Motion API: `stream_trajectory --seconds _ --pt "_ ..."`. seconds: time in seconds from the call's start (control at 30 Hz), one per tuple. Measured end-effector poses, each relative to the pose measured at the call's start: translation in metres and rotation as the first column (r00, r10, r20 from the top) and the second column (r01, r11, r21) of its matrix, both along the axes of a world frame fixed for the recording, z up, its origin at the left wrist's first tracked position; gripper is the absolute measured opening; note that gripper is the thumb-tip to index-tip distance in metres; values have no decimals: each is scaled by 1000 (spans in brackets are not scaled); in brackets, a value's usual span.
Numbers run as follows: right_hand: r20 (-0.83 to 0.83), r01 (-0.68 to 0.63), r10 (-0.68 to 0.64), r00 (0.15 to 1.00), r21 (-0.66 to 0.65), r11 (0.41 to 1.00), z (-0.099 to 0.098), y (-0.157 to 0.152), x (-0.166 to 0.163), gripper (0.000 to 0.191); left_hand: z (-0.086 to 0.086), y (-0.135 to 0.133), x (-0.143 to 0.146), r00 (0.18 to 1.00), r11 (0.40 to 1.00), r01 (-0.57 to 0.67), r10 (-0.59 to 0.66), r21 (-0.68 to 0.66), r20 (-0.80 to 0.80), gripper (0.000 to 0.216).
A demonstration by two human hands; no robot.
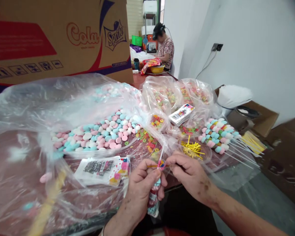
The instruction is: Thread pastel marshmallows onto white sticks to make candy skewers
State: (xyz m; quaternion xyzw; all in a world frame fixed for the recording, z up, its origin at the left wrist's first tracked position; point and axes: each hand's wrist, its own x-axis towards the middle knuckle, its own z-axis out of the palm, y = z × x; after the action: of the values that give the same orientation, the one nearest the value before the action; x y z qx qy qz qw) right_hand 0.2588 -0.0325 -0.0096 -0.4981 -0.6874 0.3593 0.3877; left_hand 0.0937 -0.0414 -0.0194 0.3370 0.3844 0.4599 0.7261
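My left hand is closed around a bagged candy skewer, its pink, blue and white pieces showing below the fingers. A white stick juts up from the gathered bag neck. Across that neck lies a yellow twist tie. My right hand pinches the tie's right end, close beside the left fingertips. More yellow twist ties lie in a pile just beyond my right hand. Printed bags are stacked left of my hands.
Pastel candies spread over clear plastic, with ring-shaped gummies beside them. Finished-looking candy skewers lie at the right edge. A large cardboard box stands behind. Another person sits at the far end.
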Motion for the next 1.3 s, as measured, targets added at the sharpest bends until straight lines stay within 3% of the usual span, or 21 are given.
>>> stream_trajectory --seconds 0.27,0.53,0.6,0.67,0.73,0.8,0.87,0.93,0.97,1.1,1.3 --pt "-73 9 -12 997 -42 999 -4 -2 -8 22 1 1 3 997 996 -80 80 -26 4 14" --pt "-137 36 -43 990 -53 998 -8 -2 -15 22 -2 0 6 997 995 -75 75 -72 9 17" --pt "-106 41 -42 993 -8 999 -12 -3 -16 21 -3 0 6 996 992 -83 85 -90 15 18" --pt "6 49 -50 999 144 988 -16 -4 -17 22 -5 1 5 994 990 -106 107 -93 7 19" --pt "186 -5 -74 980 393 920 -20 -5 -16 25 -6 3 3 991 987 -132 130 -95 -27 20" --pt "352 -153 -90 932 606 781 -21 -4 -13 28 -7 5 1 988 984 -135 124 -120 -94 22" --pt "455 -310 -82 887 716 625 -19 0 -9 27 -5 8 -2 983 983 -100 73 -155 -170 25" --pt "524 -428 -50 850 743 514 -13 7 -3 23 0 11 -5 973 985 -29 -11 -168 -229 26" --pt "567 -485 -25 823 726 488 -8 11 0 21 3 13 -7 966 985 15 -57 -169 -251 26" --pt "732 -672 83 676 567 475 10 22 8 22 10 19 -16 911 947 224 -288 -231 -295 24" --pt "775 -784 206 597 510 354 18 20 8 15 -3 23 -29 748 795 525 -602 -304 -281 23"
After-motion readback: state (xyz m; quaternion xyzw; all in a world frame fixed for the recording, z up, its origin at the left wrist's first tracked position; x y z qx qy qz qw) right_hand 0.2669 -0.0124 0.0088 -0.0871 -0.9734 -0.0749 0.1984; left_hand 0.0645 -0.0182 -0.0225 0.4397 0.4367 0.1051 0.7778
